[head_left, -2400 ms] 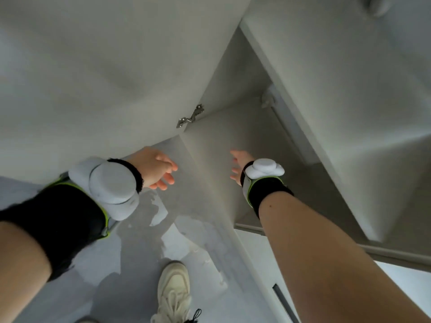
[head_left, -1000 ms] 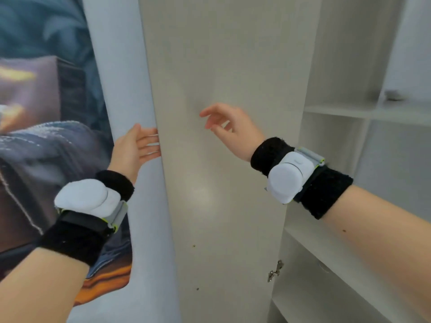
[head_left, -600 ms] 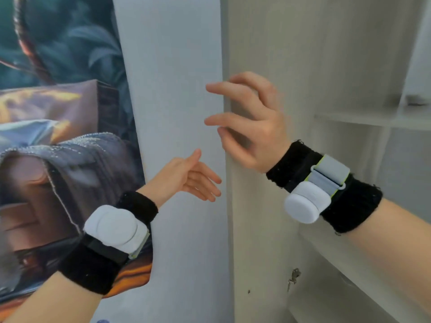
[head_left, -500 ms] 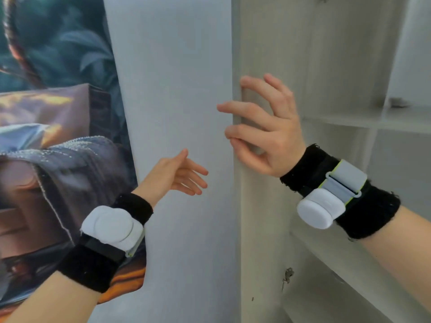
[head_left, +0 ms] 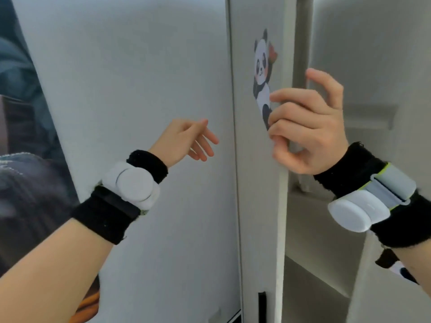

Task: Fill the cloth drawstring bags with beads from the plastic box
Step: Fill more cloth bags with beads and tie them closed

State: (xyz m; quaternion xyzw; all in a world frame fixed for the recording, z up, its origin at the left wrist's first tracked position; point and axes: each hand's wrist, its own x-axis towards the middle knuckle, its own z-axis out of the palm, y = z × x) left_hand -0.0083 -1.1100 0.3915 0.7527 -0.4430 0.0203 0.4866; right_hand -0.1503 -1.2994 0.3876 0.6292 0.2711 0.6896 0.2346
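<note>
Straight ahead, a smooth pale cabinet door (head_left: 256, 183) stands edge-on, a panda sticker (head_left: 262, 66) on its face; a flat white panel (head_left: 140, 78) fills the left and bare matte shelves (head_left: 314, 276) show behind on the right. Neither the bags nor the bead box appear in view. The right hand (head_left: 307, 127) curls its grip round the door's edge, thumb tucked behind. The left hand (head_left: 184, 141) hovers beside the panel, fingers spread and relaxed, holding nothing. Black wristbands carry white plastic pods.

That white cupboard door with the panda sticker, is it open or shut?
Open. The white cupboard door stands ajar: the right hand curls round its free edge, and shelves show in the gap beyond it.
</note>
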